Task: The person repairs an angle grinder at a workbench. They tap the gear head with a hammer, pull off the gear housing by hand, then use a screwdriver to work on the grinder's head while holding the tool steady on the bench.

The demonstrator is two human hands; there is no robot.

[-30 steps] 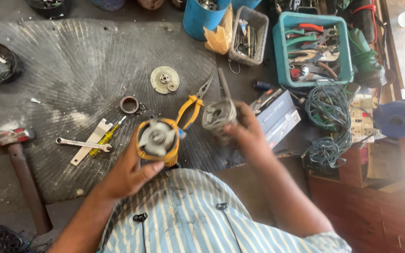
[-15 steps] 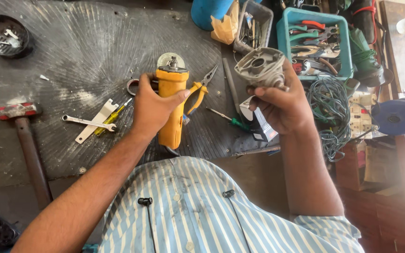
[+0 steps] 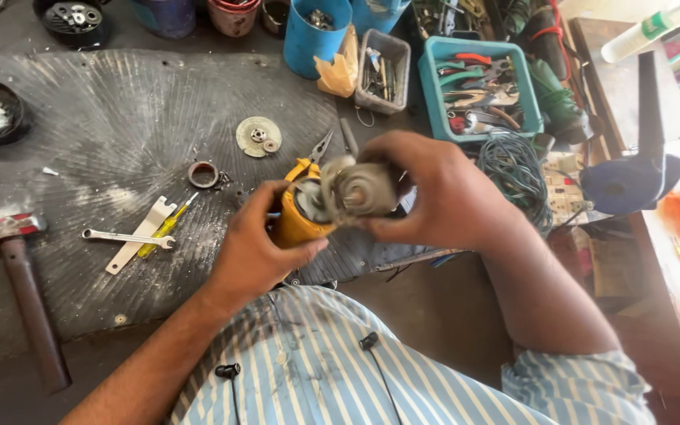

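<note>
Hands join motor (image 3: 356, 189) to housing (image 3: 297, 220) (yellow)

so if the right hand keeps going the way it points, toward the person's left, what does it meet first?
Most likely the yellow tool body held in the left hand. The right hand points the grey metal part at the body's open end; they look nearly touching, though depth is unclear from the head view.

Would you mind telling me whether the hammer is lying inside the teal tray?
No, the hammer lies on the dark bench at the far left, while the teal tray of hand tools sits at the upper right.
</note>
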